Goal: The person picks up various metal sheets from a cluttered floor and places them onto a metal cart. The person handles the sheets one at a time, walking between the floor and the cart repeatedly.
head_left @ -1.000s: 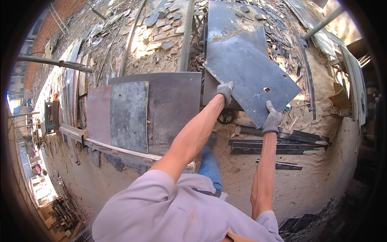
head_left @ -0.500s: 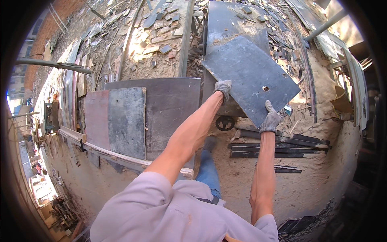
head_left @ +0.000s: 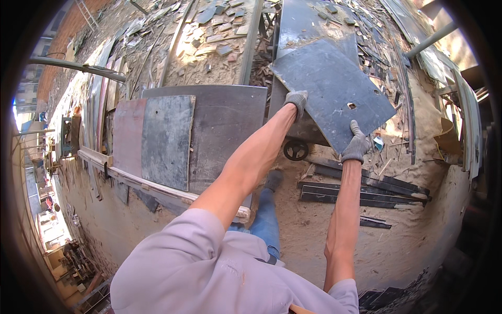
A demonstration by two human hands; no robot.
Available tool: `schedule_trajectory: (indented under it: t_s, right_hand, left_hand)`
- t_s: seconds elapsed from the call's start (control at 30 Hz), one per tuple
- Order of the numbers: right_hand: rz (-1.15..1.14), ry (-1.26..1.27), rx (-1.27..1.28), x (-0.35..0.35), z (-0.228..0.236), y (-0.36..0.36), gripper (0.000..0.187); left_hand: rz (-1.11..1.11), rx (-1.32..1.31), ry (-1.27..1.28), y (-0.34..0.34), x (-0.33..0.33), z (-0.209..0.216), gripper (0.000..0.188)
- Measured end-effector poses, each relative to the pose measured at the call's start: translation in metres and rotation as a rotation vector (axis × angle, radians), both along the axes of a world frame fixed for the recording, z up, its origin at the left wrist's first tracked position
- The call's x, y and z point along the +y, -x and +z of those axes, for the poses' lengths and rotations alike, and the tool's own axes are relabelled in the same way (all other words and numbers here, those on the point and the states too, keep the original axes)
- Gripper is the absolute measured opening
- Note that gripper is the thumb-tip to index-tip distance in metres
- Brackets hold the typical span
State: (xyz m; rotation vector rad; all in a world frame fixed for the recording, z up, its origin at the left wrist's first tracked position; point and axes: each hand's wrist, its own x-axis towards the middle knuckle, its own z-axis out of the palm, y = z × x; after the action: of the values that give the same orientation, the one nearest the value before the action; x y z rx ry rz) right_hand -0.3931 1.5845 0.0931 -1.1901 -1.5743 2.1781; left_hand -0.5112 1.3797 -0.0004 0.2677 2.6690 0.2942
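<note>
A dark grey-blue board [head_left: 329, 86] with a small ragged hole is held aslant by both my hands, which wear grey knitted gloves. My left hand [head_left: 297, 100] is closed on its left edge; the fingers are mostly hidden. At the near right edge, my right hand [head_left: 357, 142] grips with the thumb on top and the other fingers out of sight below. The board overlaps a dark flat-topped table [head_left: 314, 21] strewn with offcuts. Whether the board rests on that top, I cannot tell.
At the left, a reddish and grey sheet [head_left: 167, 141] lies on a larger dark panel [head_left: 227, 131]. A black handwheel [head_left: 296, 150] sits below the held board. Long dark strips [head_left: 361, 194] lie on the sandy ground at right. Wood scraps [head_left: 219, 31] cover the far ground.
The whole view has shifted slightly, so most things appear a little higher and farther right. Both hands keep their grip on the board, which stays at nearly the same slant.
</note>
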Motion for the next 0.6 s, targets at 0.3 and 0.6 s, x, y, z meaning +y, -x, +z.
schedule_trajectory:
  t_s: [0.3, 0.6]
  right_hand:
    - [-0.162, 0.002, -0.071, -0.028, -0.006, -0.009, 0.044]
    - [-0.198, 0.104, 0.033, -0.009, -0.016, -0.029, 0.036]
  left_hand:
    - [-0.013, 0.046, 0.043, 0.025, -0.024, -0.066, 0.023]
    - [0.131, -0.082, -0.170, 0.014, -0.002, -0.048, 0.034]
